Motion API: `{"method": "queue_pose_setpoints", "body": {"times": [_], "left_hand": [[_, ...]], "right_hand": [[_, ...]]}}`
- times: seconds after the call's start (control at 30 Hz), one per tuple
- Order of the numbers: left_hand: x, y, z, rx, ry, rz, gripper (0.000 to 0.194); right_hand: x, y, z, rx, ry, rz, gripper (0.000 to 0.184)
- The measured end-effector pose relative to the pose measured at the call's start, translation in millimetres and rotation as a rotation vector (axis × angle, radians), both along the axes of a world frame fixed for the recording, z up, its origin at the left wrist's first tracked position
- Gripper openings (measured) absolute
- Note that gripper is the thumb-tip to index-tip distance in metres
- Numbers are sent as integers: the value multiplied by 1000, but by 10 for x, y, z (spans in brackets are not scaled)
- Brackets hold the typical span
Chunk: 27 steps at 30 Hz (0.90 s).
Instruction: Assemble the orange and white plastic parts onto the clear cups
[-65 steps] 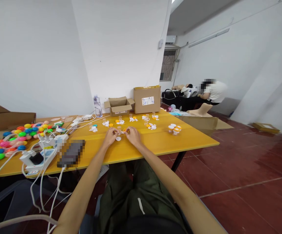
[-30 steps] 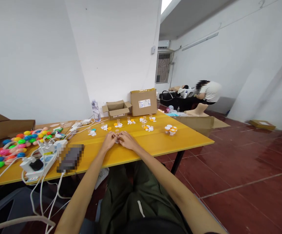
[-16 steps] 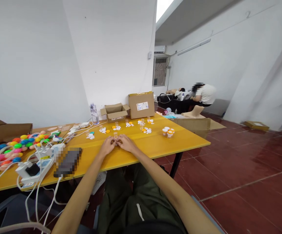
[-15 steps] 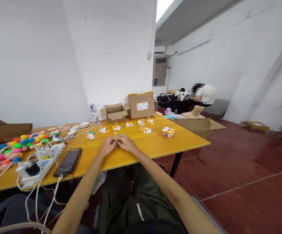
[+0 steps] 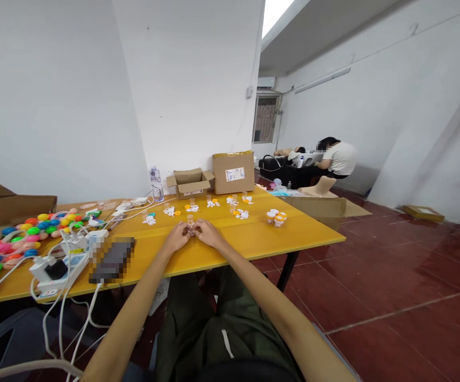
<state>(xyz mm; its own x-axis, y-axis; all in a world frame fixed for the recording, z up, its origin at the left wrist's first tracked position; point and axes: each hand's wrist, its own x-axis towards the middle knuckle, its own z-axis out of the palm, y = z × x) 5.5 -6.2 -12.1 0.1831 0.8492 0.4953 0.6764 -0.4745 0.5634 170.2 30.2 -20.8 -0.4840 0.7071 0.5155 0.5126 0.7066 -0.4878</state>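
Note:
My left hand (image 5: 178,236) and my right hand (image 5: 207,233) rest together on the yellow table (image 5: 253,236), fingers pinched round a small pale piece between them that is too small to name. Just beyond them lie rows of small white pieces with orange and teal caps (image 5: 209,203). A cluster of small white jars with orange lids (image 5: 275,218) stands to the right of my hands.
An open cardboard box (image 5: 190,182) and a closed one (image 5: 233,172) stand at the table's back edge, beside a water bottle (image 5: 156,183). Coloured balls (image 5: 26,233), a power strip with white cables (image 5: 60,260) and a blurred dark device (image 5: 111,259) fill the left. A person (image 5: 339,159) sits far right.
My hands came closer together over the small piece and stay joined. The view has shifted slightly as my head moved; nothing else on the table moved.

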Motion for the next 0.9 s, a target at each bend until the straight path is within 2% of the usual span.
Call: {"method": "queue_pose_setpoints", "body": {"times": [0.4, 0.9], "left_hand": [[23, 41, 1, -99, -124, -18, 9], [21, 47, -20, -71, -44, 40, 6]], "right_hand": [[4, -99, 66, -28, -31, -19, 9], [6, -109, 48, 17, -57, 4, 7]]}}
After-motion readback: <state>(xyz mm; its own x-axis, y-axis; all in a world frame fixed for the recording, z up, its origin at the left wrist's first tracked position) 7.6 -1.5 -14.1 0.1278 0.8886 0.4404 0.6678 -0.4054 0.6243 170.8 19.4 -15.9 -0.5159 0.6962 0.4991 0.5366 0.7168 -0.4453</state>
